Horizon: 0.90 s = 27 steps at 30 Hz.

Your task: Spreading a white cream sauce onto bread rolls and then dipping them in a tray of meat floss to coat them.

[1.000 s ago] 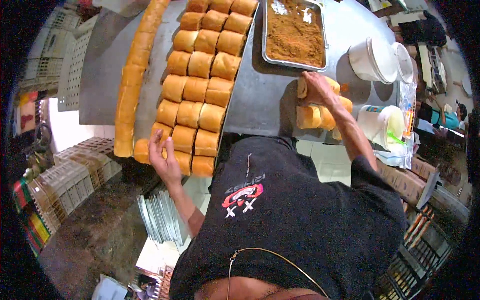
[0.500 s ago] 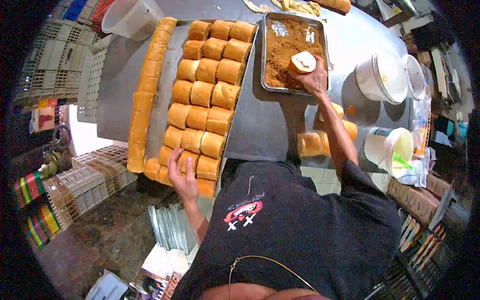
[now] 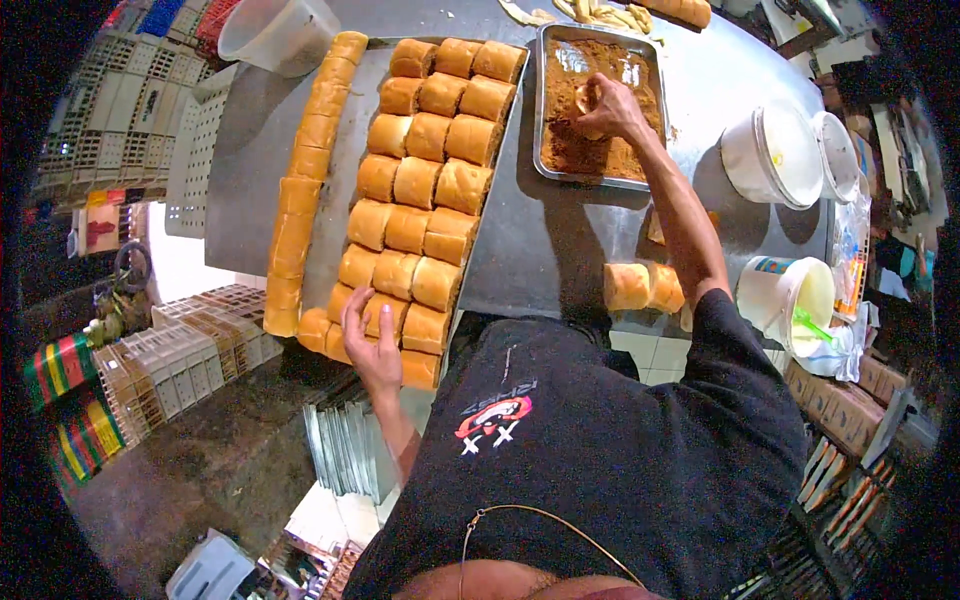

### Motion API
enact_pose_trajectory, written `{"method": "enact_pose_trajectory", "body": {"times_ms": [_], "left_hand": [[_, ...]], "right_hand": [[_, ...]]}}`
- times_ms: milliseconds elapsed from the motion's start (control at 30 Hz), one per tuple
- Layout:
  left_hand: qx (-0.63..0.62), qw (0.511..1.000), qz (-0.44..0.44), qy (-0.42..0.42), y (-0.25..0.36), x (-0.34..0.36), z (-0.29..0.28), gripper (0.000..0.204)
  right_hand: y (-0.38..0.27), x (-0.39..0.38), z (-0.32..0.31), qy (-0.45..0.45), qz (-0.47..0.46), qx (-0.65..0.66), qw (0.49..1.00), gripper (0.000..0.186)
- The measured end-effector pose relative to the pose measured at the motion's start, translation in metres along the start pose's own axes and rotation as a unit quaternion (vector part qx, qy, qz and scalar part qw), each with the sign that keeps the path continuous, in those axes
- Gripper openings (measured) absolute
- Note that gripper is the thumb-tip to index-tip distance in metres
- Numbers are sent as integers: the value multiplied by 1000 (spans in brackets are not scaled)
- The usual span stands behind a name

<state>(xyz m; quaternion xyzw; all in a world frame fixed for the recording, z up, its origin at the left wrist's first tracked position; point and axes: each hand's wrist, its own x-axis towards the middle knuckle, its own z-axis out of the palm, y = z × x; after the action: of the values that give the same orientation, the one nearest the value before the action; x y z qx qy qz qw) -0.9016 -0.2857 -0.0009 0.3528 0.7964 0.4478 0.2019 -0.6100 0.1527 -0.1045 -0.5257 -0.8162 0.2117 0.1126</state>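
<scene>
My right hand [image 3: 612, 110] is closed around a piece of bread roll [image 3: 587, 98] in a metal tray [image 3: 538, 110] of brown crumbs [image 3: 570, 155]. Most of the piece is hidden by my fingers, and its pale coated end does not show. At the lower end of the large baking sheet, my left hand [image 3: 372, 342] lies over the bread rolls [image 3: 406, 229], fingers spread, gripping nothing. Those golden rolls stand in close rows, with a separate line of rolls [image 3: 292, 215] along the sheet's left side. Under my right forearm, a few more pieces [image 3: 628, 287] sit on the metal table.
White buckets [image 3: 770, 155] stand at the right of the table [image 3: 560, 255]. Near the front edge, another bucket [image 3: 790, 300] holds a green-handled tool [image 3: 812, 325]. A clear plastic tub [image 3: 280, 38] is at the far left. Stacked crates [image 3: 215, 330] stand on the floor.
My right hand has turned the bread piece over, so its pale end no longer faces up, and moved slightly farther away in the crumb tray. My left hand stays over the rolls.
</scene>
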Motion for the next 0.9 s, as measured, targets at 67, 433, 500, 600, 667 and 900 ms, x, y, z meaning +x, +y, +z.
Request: {"method": "enact_pose_trajectory", "body": {"times_ms": [67, 433, 500, 600, 667, 900], "left_hand": [[17, 1000, -12, 12, -4, -7, -7, 33], [8, 998, -34, 54, -14, -21, -32, 34], [29, 996, -54, 71, -18, -26, -42, 34], [5, 994, -43, 97, -28, -29, -50, 31], [30, 989, -59, 130, -39, -43, -59, 29], [38, 974, -69, 210, -45, -68, -73, 29]], "right_hand": [[4, -2, -13, 50, -48, 68, 995, 70], [20, -3, 22, 51, -4, -4, 999, 70], [-6, 1, 22, 51, -8, -23, 998, 71], [36, 23, 20, -45, 12, 77, 996, 67], [-54, 12, 10, -84, -27, 170, 981, 63], [-344, -49, 97, -111, -300, 204, 925, 64]]}}
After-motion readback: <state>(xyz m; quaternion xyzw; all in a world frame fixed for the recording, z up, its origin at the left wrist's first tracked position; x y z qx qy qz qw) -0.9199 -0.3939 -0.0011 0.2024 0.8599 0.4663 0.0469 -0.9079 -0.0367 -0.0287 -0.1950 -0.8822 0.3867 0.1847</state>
